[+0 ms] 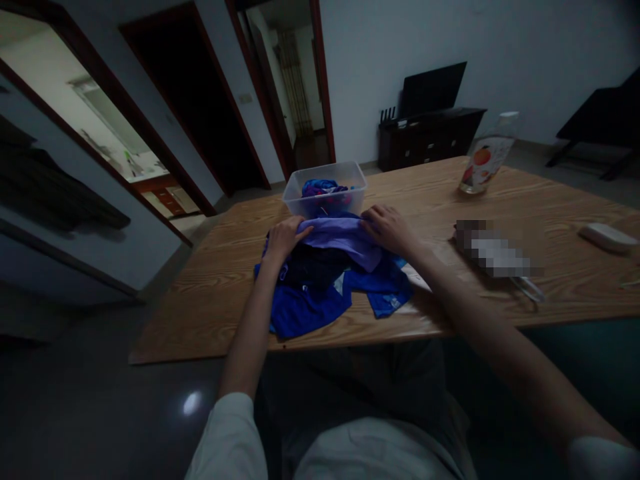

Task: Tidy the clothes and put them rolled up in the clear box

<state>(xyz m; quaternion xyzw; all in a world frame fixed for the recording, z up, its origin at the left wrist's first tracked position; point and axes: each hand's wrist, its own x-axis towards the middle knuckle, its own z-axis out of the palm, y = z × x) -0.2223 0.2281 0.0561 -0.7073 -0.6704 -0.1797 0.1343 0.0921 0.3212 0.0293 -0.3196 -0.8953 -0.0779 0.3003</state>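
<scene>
A lilac cloth (345, 239) lies on top of a pile of blue and dark garments (325, 293) on the wooden table (220, 280). My left hand (283, 239) grips the cloth's left edge, fingers curled over it. On the cloth's right edge rests my right hand (387, 228), pinching the fabric. Just beyond the pile stands a clear plastic box (325, 189) with blue and purple fabric inside.
A clear bottle with a fruit label (484, 163) stands at the table's far right. A blurred object (495, 252) and a white flat item (607, 237) lie to the right. Doorways open at the back left; a dark cabinet (427, 137) stands against the wall.
</scene>
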